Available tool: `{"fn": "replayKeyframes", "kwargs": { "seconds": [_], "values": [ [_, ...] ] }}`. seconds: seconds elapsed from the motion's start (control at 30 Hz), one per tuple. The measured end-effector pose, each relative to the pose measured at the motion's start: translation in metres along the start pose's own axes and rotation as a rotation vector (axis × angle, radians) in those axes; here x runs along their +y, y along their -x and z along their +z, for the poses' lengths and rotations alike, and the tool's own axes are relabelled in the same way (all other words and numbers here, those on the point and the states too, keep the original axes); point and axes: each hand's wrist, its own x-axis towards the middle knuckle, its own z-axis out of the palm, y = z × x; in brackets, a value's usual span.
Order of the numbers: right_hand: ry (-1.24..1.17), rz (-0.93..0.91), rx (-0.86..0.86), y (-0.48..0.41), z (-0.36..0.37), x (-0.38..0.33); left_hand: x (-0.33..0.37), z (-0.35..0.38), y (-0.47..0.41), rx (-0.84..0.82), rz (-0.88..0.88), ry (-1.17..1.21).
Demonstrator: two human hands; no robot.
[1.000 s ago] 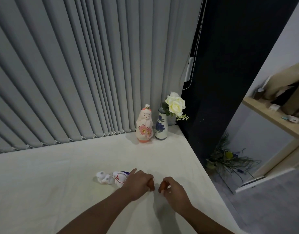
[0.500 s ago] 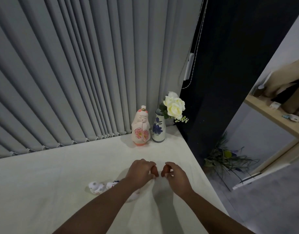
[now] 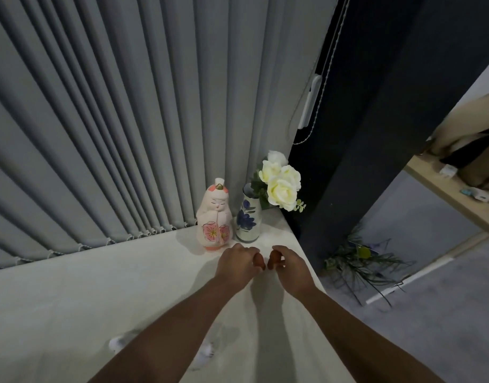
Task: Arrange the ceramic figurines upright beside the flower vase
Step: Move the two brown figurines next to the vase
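Note:
A pink-and-white ceramic doll figurine point(image 3: 216, 217) stands upright on the white table point(image 3: 72, 299), touching distance left of the blue-flowered vase point(image 3: 248, 217) with white roses point(image 3: 280, 186). My left hand point(image 3: 236, 265) and my right hand point(image 3: 289, 268) hover side by side just in front of the vase, fingers curled in, fingertips nearly meeting, nothing visible in them. A small white figurine point(image 3: 119, 344) lies on its side near the front, blurred and mostly hidden under my left forearm.
Grey vertical blinds point(image 3: 127, 120) hang along the table's back edge. A dark wall panel point(image 3: 376, 134) borders the right corner. The table's right edge drops to a grey floor with a leafy plant point(image 3: 359, 261). A wooden shelf point(image 3: 453, 194) is at the far right.
Both hands moved forward from beside the lying white figurine toward the vase, staying close together. The lying figurine stayed on the table and slid lower in view as my head moved.

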Motion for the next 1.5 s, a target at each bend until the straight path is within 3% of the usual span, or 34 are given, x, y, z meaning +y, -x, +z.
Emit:
{"fn": "replayKeyframes", "kwargs": {
  "seconds": [1.1, 1.5],
  "values": [
    [0.074, 0.002, -0.324, -0.006, -0.028, -0.001, 0.008, 0.009, -0.008, -0.141, -0.034, -0.073],
    [0.278, -0.082, -0.189, 0.033, -0.032, -0.025, -0.013, -0.02, 0.036, -0.123, -0.049, -0.167]
  ]
}}
